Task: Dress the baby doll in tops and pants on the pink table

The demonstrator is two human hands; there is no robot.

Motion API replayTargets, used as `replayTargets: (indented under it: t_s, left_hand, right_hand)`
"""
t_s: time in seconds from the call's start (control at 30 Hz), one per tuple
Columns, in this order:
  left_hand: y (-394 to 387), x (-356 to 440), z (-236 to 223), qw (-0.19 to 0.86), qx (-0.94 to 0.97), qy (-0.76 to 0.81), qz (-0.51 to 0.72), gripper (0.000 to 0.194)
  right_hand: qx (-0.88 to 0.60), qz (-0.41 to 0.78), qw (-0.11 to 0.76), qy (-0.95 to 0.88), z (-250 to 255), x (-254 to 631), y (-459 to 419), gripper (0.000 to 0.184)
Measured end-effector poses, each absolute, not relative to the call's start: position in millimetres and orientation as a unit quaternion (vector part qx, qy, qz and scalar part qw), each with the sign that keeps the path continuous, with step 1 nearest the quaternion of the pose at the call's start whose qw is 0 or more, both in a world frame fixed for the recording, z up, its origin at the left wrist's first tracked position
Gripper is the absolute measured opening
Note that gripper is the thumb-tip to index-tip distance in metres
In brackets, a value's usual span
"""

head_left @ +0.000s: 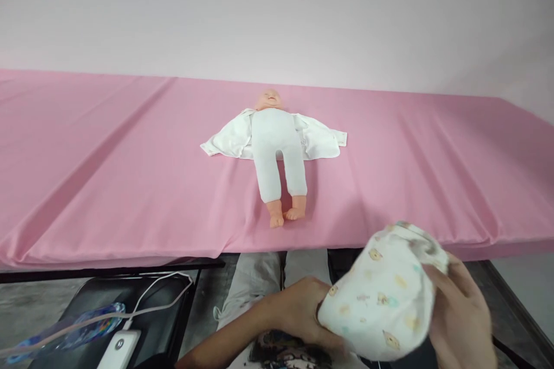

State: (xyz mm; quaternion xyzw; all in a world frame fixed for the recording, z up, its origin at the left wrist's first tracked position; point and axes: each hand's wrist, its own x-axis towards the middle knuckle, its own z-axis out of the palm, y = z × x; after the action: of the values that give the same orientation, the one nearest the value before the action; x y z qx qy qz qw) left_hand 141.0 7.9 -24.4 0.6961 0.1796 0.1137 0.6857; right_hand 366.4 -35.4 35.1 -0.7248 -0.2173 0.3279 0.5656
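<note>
A bundled white cloth point(381, 294) with small bear prints is held above my lap, in front of the bed's near edge. My left hand point(305, 314) grips its lower left end, the fingertips partly hidden behind it. On the other side, my right hand point(461, 311) pinches the cloth near its gathered edge. Whether it is a garment or a wrap, I cannot tell. Beyond both hands a baby doll point(277, 144) lies face up, feet toward me. A white baby jacket point(322, 135) is spread open under its back, sleeves out to both sides.
A pink sheet point(130, 184) covers the bed, with a pale wall point(277, 17) behind it. At lower left, a black chair point(160, 323) holds a white power bank point(120, 349) with a cable point(173, 302) and a clear, shiny blue-tinted item point(82, 326).
</note>
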Motion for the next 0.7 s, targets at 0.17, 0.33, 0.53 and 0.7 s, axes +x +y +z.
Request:
replayTargets:
  t_s: [0.17,0.33,0.53,0.7]
  left_hand:
    - [8,139,-18,0.587,0.763,0.252,0.098,0.038]
    - [6,146,-16,0.637,0.725,0.227,0.129,0.049]
    - [-5,150,-33,0.648,0.697,0.222,0.213,0.051]
    - [-9,145,-23,0.593,0.746,0.201,0.226,0.054]
  right_hand:
    - [-0.779,0.238,0.42,-0.4,-6,364,-32,0.085]
    - [-0.553,0.585,0.25,-0.538,-14,337,-64,0.091]
    - [-0.58,0.616,0.316,-0.43,-39,320,-69,0.131]
    - [-0.612,0.567,0.281,-0.474,-38,330,-63,0.07]
